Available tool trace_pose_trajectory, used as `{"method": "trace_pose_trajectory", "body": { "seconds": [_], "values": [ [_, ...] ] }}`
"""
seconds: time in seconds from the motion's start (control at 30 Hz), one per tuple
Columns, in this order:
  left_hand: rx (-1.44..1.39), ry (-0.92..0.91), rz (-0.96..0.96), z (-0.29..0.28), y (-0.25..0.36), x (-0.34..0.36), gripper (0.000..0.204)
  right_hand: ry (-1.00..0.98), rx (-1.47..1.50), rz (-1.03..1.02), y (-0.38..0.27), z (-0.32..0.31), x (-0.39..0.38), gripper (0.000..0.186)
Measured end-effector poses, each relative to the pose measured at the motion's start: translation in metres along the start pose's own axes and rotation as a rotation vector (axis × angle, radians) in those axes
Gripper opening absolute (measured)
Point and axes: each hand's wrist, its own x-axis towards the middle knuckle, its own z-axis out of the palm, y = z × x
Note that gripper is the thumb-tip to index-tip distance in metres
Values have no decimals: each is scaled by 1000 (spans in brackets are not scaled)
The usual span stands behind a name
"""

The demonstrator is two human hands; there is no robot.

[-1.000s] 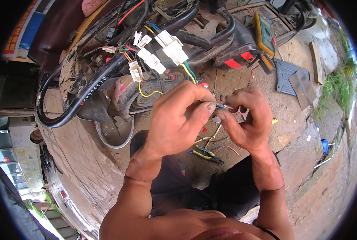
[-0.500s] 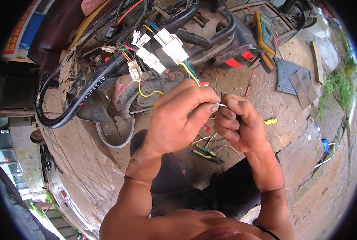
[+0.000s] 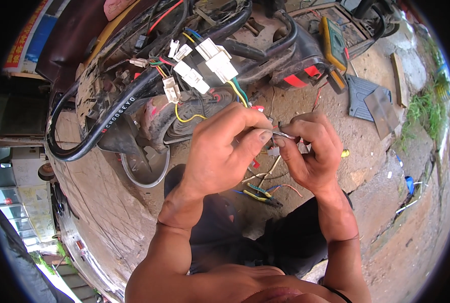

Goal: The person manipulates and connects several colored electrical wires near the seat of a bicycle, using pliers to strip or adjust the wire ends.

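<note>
My left hand (image 3: 225,151) is closed in a pinch between thumb and forefinger, and my right hand (image 3: 313,149) pinches just to the right of it. A short stretch of thin wire (image 3: 285,135) with a bright shine spans the gap between the two sets of fingertips; its ends are hidden in the fingers. Above my left hand, yellow and green wires (image 3: 241,93) run up to a white plug connector (image 3: 216,59). More white connectors (image 3: 191,77) hang beside it among coloured wires, in front of a bare vehicle frame (image 3: 119,111) with black tubes.
Pliers (image 3: 257,197) with yellow and green on the handles lie on the ground below my hands, among loose wire offcuts (image 3: 288,187). A yellow-edged multimeter (image 3: 334,43) rests on the vehicle at upper right. A grey plate (image 3: 363,98) lies on the ground beyond.
My right hand has turned, its fingers now above and the thumb below the wire. The shiny stretch between the hands looks darker than before. My left hand has barely moved.
</note>
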Motion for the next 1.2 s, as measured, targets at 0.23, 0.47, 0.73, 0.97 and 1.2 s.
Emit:
{"method": "trace_pose_trajectory", "body": {
  "seconds": [0.23,0.47,0.73,0.97,1.2],
  "values": [
    [53,0,50,-4,-1,3,13,-33,66,-37,0,-1,-1,11],
    [145,21,203,1,-9,7,19,-150,1769,1360,-5,4,-9,38],
    [82,-1,162,1,-9,6,7,-7,964,965,-20,-2,-5,33],
    [33,1,86,-3,-6,3,18,70,70,32,0,4,-3,28],
    [48,6,126,-3,-6,5,9,-106,333,347,-4,-6,-15,12]
  ]
}}
